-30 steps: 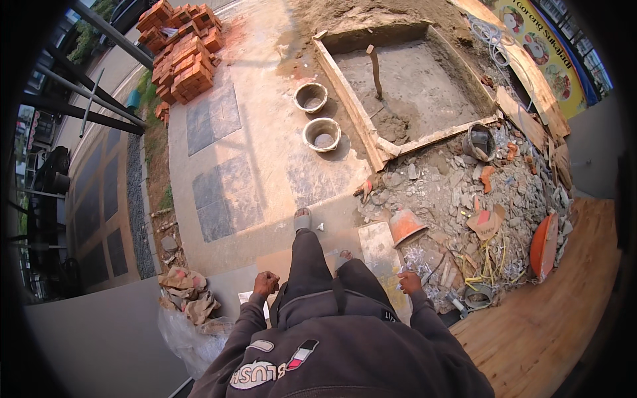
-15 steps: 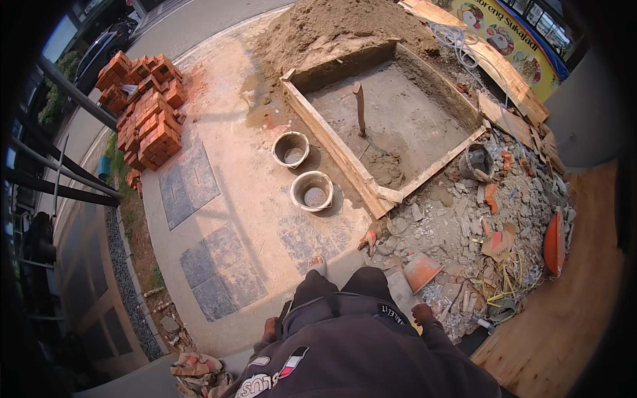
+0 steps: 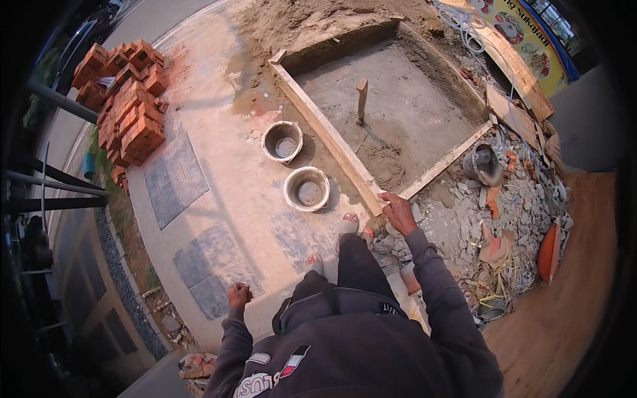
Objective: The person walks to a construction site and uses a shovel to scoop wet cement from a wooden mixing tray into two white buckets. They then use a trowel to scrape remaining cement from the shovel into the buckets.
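Note:
My right hand (image 3: 399, 213) is stretched forward to the near corner of a low wooden frame (image 3: 330, 138), its fingers curled over the board end there. My left hand (image 3: 239, 296) hangs out to the left with curled fingers, and nothing shows in it. Inside the frame lies grey mortar (image 3: 378, 160), with a wooden tool handle (image 3: 362, 101) standing up from it. What is at the handle's lower end is mostly buried. Left of the frame sit two black buckets, a nearer one (image 3: 289, 190) and a farther one (image 3: 267, 143), both crusted with mortar.
A stack of red bricks (image 3: 136, 126) stands far left. Behind the frame rises a sand heap (image 3: 292, 26). Broken rubble (image 3: 458, 232) covers the ground on the right, with another bucket (image 3: 472, 174) and an orange curved object (image 3: 549, 254). Loose planks (image 3: 514, 69) lie at far right.
My right hand has reached forward from beside my body to the frame's corner. My left hand has swung out and forward. Both feet now show, and the view has shifted slightly.

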`<action>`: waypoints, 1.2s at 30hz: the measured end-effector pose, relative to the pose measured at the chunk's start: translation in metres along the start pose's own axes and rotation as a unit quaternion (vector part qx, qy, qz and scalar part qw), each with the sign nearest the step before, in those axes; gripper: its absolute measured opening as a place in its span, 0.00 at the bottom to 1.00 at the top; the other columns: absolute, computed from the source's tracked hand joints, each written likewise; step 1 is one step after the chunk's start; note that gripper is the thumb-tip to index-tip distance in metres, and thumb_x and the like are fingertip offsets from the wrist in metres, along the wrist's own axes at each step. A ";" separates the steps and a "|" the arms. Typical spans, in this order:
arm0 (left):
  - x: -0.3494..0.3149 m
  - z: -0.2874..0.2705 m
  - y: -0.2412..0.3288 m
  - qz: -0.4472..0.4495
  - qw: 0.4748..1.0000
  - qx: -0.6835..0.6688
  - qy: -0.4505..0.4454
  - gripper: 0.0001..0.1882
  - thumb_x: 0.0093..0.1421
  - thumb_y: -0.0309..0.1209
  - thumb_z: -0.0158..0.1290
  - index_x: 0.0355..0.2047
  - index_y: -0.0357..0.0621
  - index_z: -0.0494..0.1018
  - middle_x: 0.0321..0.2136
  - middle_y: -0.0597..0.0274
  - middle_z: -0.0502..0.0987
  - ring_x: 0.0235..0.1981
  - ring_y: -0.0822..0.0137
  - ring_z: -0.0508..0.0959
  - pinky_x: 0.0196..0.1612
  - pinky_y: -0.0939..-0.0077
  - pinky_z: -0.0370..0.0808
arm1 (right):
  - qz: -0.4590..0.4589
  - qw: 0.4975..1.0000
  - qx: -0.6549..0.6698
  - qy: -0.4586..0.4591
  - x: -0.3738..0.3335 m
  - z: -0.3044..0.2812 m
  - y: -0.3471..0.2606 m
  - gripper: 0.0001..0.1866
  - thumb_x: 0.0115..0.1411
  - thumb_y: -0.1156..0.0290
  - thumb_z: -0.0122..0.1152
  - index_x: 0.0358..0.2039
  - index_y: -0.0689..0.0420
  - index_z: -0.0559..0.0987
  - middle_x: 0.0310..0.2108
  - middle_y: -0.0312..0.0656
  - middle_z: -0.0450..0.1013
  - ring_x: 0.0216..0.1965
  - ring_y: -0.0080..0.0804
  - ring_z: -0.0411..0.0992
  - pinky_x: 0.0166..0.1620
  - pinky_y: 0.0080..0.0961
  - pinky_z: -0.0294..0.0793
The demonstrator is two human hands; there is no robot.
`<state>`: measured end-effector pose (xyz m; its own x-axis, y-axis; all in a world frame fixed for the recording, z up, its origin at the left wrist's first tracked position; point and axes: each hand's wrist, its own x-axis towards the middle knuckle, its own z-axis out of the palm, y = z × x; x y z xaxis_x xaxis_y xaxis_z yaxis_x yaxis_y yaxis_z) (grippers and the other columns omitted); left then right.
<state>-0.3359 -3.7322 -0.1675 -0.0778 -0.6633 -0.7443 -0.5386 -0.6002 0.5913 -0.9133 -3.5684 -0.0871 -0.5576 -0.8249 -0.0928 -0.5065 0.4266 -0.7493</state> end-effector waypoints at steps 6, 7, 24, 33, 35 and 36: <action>-0.025 0.058 0.005 -0.092 0.996 0.003 0.005 0.07 0.59 0.29 0.54 0.30 0.38 0.72 0.19 0.57 0.76 0.18 0.65 0.78 0.19 0.71 0.76 | -0.013 1.000 0.002 -0.008 0.129 -0.051 -0.011 0.27 0.50 0.74 0.54 0.53 0.60 0.71 0.43 0.59 0.72 0.44 0.55 0.72 0.49 0.43 0.70; -0.032 0.071 0.005 -0.101 0.995 -0.001 -0.002 0.07 0.59 0.30 0.54 0.30 0.37 0.72 0.19 0.56 0.76 0.18 0.65 0.78 0.19 0.71 0.76 | 0.008 1.000 0.004 -0.009 0.150 -0.057 -0.016 0.27 0.50 0.74 0.54 0.54 0.60 0.70 0.43 0.58 0.71 0.44 0.55 0.72 0.49 0.43 0.70; 0.010 0.211 0.092 -0.043 0.997 0.004 -0.071 0.07 0.59 0.28 0.54 0.30 0.37 0.74 0.20 0.59 0.77 0.19 0.70 0.76 0.23 0.76 0.75 | -0.032 0.986 -0.158 0.038 0.400 -0.070 -0.006 0.28 0.57 0.58 0.52 0.58 0.54 0.70 0.50 0.54 0.67 0.49 0.53 0.70 0.51 0.44 0.71; 0.098 0.197 0.162 -0.067 0.993 0.002 -0.096 0.06 0.59 0.29 0.53 0.30 0.38 0.72 0.19 0.58 0.77 0.18 0.68 0.78 0.20 0.76 0.75 | 0.070 0.987 -0.145 -0.018 0.456 -0.042 0.003 0.18 0.56 0.61 0.50 0.36 0.61 0.79 0.37 0.60 0.74 0.41 0.58 0.73 0.48 0.47 0.72; 0.120 0.206 0.196 -0.036 0.992 0.019 -0.116 0.07 0.59 0.30 0.54 0.31 0.37 0.72 0.19 0.58 0.76 0.18 0.68 0.77 0.21 0.77 0.74 | 0.088 0.985 -0.144 -0.019 0.451 -0.041 0.011 0.17 0.55 0.64 0.50 0.36 0.63 0.79 0.38 0.61 0.74 0.41 0.59 0.72 0.47 0.47 0.72; 0.137 0.204 0.209 -0.025 0.993 0.012 -0.112 0.08 0.59 0.30 0.54 0.31 0.36 0.72 0.19 0.59 0.76 0.18 0.69 0.77 0.21 0.77 0.74 | 0.082 0.987 -0.132 -0.033 0.447 -0.036 0.006 0.17 0.54 0.66 0.50 0.39 0.64 0.78 0.40 0.62 0.73 0.42 0.60 0.72 0.47 0.47 0.72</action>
<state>-0.6305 -3.8576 -0.2090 -0.2332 -0.5150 -0.8249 -0.5662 -0.6177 0.5457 -1.1891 -3.9208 -0.1097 -0.6064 -0.7552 -0.2487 -0.5712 0.6314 -0.5244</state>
